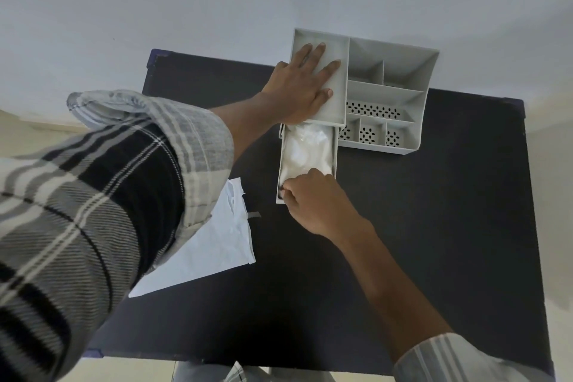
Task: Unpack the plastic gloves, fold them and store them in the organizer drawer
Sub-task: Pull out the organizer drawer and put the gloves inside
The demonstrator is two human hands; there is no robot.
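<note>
A grey plastic organizer (pixel 403 96) stands at the far side of the dark table (pixel 403 242). Its drawer (pixel 280 164) is pulled out toward me, and folded clear plastic gloves (pixel 307 149) lie inside it. My left hand (pixel 305 84) lies flat with spread fingers on the organizer's top left compartment. My right hand (pixel 316 198) grips the front end of the drawer with curled fingers, hiding the drawer's front edge. The empty white glove packet (pixel 214 245) lies on the table to the left, partly under my left sleeve.
The organizer has several open compartments, some with perforated floors (pixel 373 110). A pale wall rises right behind the table. The table's front edge runs close to my body, and its right edge lies near the frame's right side.
</note>
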